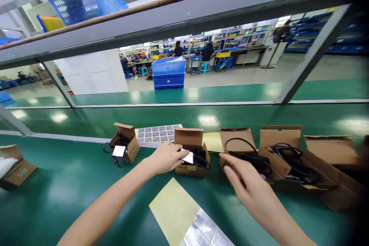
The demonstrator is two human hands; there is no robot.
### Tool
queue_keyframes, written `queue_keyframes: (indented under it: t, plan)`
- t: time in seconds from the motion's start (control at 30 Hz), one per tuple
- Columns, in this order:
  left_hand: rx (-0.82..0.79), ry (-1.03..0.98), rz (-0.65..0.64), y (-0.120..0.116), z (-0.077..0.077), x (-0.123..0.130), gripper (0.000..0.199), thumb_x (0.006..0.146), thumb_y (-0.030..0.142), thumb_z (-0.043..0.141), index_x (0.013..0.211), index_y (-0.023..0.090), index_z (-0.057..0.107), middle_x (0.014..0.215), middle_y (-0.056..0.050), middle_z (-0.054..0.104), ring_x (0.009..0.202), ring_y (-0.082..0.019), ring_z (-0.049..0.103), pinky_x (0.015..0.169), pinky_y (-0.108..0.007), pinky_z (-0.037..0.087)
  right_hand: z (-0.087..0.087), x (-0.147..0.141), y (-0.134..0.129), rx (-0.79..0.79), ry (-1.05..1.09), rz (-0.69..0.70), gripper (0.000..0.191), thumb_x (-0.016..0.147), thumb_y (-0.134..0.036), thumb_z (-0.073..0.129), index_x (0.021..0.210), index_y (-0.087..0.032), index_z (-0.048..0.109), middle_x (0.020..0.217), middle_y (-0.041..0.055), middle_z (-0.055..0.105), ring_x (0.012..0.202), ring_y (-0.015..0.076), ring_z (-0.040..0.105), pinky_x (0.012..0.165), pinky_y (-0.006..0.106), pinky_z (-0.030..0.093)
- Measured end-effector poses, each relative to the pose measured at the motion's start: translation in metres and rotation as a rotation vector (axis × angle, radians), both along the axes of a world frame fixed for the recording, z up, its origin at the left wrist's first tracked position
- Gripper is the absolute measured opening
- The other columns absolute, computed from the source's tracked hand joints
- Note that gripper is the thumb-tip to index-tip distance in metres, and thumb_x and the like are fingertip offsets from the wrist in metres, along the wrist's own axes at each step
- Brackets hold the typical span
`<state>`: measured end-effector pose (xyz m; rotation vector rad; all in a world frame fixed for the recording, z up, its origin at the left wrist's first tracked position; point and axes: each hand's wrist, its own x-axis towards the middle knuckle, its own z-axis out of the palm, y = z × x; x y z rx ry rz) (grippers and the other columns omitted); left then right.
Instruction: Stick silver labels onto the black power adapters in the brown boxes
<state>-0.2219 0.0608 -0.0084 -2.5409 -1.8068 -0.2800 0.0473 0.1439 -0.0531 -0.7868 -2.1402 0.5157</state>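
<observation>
- Across the lower view spreads the tabletop (72,196), green and glossy.
- From the bottom left, the left forearm (115,201) slants up and inward, wrist nearly straight, back of the left hand (166,157) upward. Its fingers (181,153) curve over the middle box (190,171) and touch a white label (188,157); whether they grasp or only press, I cannot tell.
- From the bottom right, the right forearm (284,221) slants up and leftward. The right hand (250,178) has its fingers extended and released, thumb apart below them, with nothing visible in their hold. They overlap the nearest of three boxes; contact cannot be told.
- Those right boxes (280,137) stand open in a row, black cables showing in two.
- Between the forearms lies a sheet (174,201), pale yellow, silver labels toward its near end.
- Behind it stands the middle box, flap raised.
- Inside that box sits a black device (200,157).
- Smallest, the white label shows beside the left fingertips.
</observation>
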Motion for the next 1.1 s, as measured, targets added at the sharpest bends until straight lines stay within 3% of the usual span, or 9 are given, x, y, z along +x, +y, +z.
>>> queue_keyframes:
  t: [0.17, 0.23, 0.3, 0.43, 0.53, 0.6, 0.8, 0.97, 1.1]
  plan:
    - [-0.030, -0.081, 0.098, -0.034, 0.005, -0.046, 0.027, 0.096, 0.027, 0.057, 0.123, 0.022, 0.059, 0.118, -0.009, 0.069, 0.105, -0.025, 0.065, 0.098, -0.040, 0.044, -0.025, -0.047, -0.027, 0.074, -0.091, 0.103, 0.042, 0.101, -0.043, 0.044, 0.136, -0.022, 0.049, 0.128, 0.0133, 0.063, 0.116, 0.0276, 0.064, 0.092, 0.045, 0.058]
    - [-0.018, -0.153, 0.149, -0.050, 0.002, -0.056, 0.031, 0.095, 0.032, 0.060, 0.125, 0.023, 0.057, 0.120, -0.007, 0.069, 0.109, -0.024, 0.064, 0.101, -0.040, 0.043, -0.020, -0.077, -0.033, 0.027, -0.082, 0.067, 0.049, 0.101, -0.045, 0.043, 0.141, -0.018, 0.042, 0.128, 0.0165, 0.062, 0.112, 0.0281, 0.066, 0.083, 0.043, 0.061]
    - [0.010, -0.229, 0.214, -0.060, -0.003, -0.061, 0.033, 0.093, 0.032, 0.064, 0.123, 0.021, 0.056, 0.118, -0.008, 0.069, 0.111, -0.025, 0.062, 0.097, -0.038, 0.046, -0.010, -0.106, -0.036, 0.118, -0.058, 0.056, 0.053, 0.100, -0.045, 0.047, 0.144, -0.016, 0.041, 0.134, 0.0199, 0.058, 0.118, 0.0318, 0.062, 0.088, 0.048, 0.058]
    - [0.045, -0.352, 0.286, -0.067, -0.014, -0.061, 0.024, 0.091, 0.026, 0.064, 0.114, 0.020, 0.057, 0.110, -0.008, 0.068, 0.105, -0.023, 0.063, 0.088, -0.033, 0.052, 0.012, -0.150, -0.038, 0.447, -0.112, 0.347, 0.040, 0.099, -0.033, 0.054, 0.135, -0.017, 0.056, 0.130, 0.0184, 0.063, 0.121, 0.0346, 0.057, 0.102, 0.057, 0.046]
    - [0.048, -0.414, 0.299, -0.066, -0.020, -0.063, 0.020, 0.091, 0.019, 0.059, 0.111, 0.019, 0.054, 0.112, -0.009, 0.065, 0.101, -0.019, 0.065, 0.087, -0.029, 0.053, 0.017, -0.166, -0.038, 0.464, -0.150, 0.503, 0.028, 0.100, -0.024, 0.049, 0.119, -0.016, 0.067, 0.108, 0.0147, 0.072, 0.099, 0.0284, 0.066, 0.088, 0.050, 0.055]
    - [0.044, -0.426, 0.305, -0.065, -0.021, -0.067, 0.022, 0.091, 0.018, 0.059, 0.111, 0.018, 0.051, 0.112, -0.009, 0.064, 0.097, -0.017, 0.066, 0.083, -0.027, 0.054, 0.016, -0.170, -0.040, 0.452, -0.133, 0.552, 0.026, 0.101, -0.023, 0.047, 0.112, -0.017, 0.070, 0.108, 0.0135, 0.072, 0.097, 0.0256, 0.066, 0.084, 0.045, 0.057]
    - [-0.011, -0.276, 0.289, -0.070, -0.003, -0.099, 0.021, 0.090, 0.028, 0.062, 0.109, 0.021, 0.057, 0.100, -0.007, 0.067, 0.100, -0.026, 0.060, 0.086, -0.036, 0.049, 0.019, -0.148, -0.044, 0.388, -0.062, 0.627, 0.022, 0.100, -0.024, 0.049, 0.114, -0.023, 0.066, 0.119, 0.0080, 0.069, 0.116, 0.0217, 0.060, 0.098, 0.040, 0.053]
    - [-0.067, -0.143, 0.264, -0.101, 0.024, -0.143, 0.016, 0.091, 0.029, 0.056, 0.104, 0.023, 0.062, 0.101, -0.007, 0.069, 0.098, -0.028, 0.060, 0.092, -0.039, 0.044, 0.016, -0.091, -0.035, 0.263, -0.065, 0.350, 0.022, 0.102, -0.019, 0.042, 0.108, -0.021, 0.063, 0.094, 0.0077, 0.071, 0.087, 0.0206, 0.069, 0.073, 0.036, 0.059]
    - [-0.103, 0.020, 0.341, -0.142, 0.036, -0.192, 0.021, 0.091, 0.033, 0.053, 0.106, 0.024, 0.065, 0.103, -0.006, 0.071, 0.098, -0.026, 0.062, 0.088, -0.035, 0.046, -0.023, -0.024, -0.061, 0.239, -0.206, 0.082, 0.026, 0.099, -0.032, 0.048, 0.120, -0.023, 0.061, 0.106, 0.0100, 0.074, 0.092, 0.0253, 0.074, 0.070, 0.038, 0.063]
